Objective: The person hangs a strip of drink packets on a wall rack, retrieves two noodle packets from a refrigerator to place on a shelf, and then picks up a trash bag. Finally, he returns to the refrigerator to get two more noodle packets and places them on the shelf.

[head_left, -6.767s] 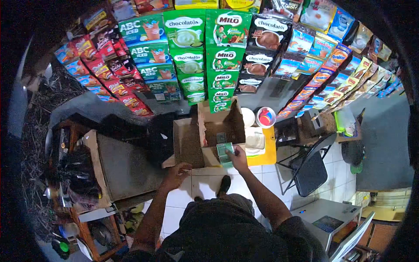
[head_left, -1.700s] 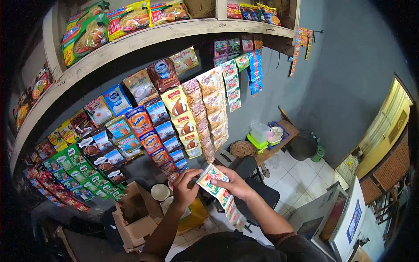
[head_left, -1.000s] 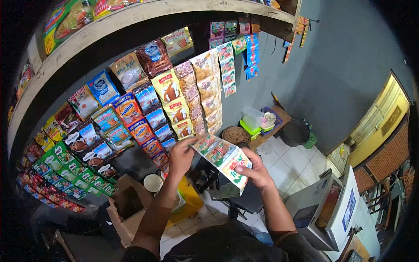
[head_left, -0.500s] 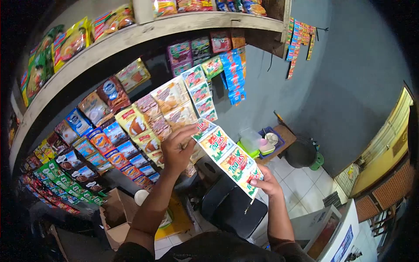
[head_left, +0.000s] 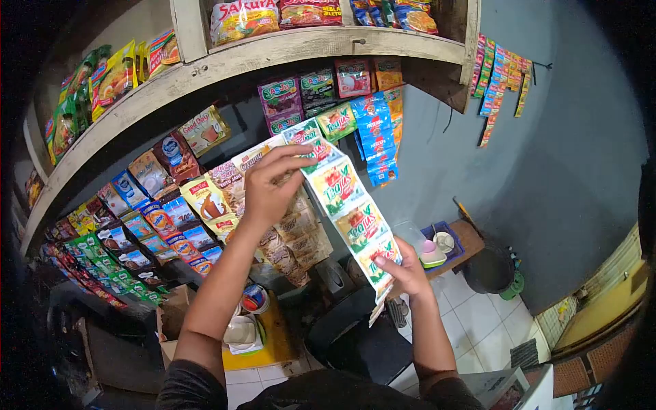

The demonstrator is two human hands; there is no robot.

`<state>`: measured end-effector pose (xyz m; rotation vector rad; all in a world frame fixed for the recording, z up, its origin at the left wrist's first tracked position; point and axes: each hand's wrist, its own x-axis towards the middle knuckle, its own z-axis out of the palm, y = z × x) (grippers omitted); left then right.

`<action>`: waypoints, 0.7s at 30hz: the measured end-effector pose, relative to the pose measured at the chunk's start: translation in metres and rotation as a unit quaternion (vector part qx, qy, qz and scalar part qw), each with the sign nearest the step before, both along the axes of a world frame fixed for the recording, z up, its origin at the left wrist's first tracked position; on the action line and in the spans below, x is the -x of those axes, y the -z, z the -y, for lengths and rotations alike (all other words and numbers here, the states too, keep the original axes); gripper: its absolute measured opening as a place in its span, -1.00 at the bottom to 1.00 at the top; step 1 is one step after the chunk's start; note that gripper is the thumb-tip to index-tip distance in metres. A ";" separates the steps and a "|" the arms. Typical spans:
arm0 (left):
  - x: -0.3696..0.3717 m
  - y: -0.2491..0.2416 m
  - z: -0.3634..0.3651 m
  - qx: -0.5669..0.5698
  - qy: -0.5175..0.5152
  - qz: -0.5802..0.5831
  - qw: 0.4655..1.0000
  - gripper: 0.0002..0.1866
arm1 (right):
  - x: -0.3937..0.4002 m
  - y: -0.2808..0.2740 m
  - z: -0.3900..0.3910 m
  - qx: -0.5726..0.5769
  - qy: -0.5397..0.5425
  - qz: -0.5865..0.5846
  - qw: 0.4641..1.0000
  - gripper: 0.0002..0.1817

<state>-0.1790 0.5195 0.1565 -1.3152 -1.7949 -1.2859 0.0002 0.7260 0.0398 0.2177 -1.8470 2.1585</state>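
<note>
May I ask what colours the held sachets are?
The sachets are white, green, red and orange; head view.

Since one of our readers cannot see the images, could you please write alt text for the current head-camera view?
A person's left hand and right hand hold a slanting strip of Teajus sachets in front of rows of hanging sachets. Above is a wooden shelf with colourful packets; below are a black chair and a cardboard box.

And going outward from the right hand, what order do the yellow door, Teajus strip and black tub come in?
1. Teajus strip: held in the right hand.
2. Black tub: on the floor, right of the hand.
3. Yellow door: far right.
</note>
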 end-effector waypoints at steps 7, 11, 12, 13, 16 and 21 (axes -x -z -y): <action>0.022 -0.026 -0.003 0.017 0.025 -0.005 1.000 -0.69 | 0.015 -0.056 -0.010 -0.016 -0.017 -0.085 0.996 -0.53; 0.034 -0.044 -0.004 -0.005 0.053 -0.047 0.997 -0.75 | 0.019 -0.067 -0.014 -0.032 -0.029 -0.102 0.994 -0.52; 0.035 -0.048 -0.005 -0.008 0.057 -0.061 0.997 -0.76 | 0.021 -0.069 -0.015 -0.034 -0.029 -0.110 0.993 -0.52; 0.038 -0.051 -0.006 -0.011 0.061 -0.074 0.995 -0.77 | 0.023 -0.071 -0.015 -0.037 -0.028 -0.118 0.992 -0.51; 0.057 -0.049 -0.011 -0.002 0.075 -0.008 0.997 -0.79 | 0.033 -0.078 -0.014 -0.022 -0.011 -0.126 0.992 -0.52; 0.067 -0.047 -0.011 0.034 -0.007 0.185 0.982 -0.76 | 0.066 -0.104 -0.017 -0.001 -0.007 -0.111 0.994 -0.53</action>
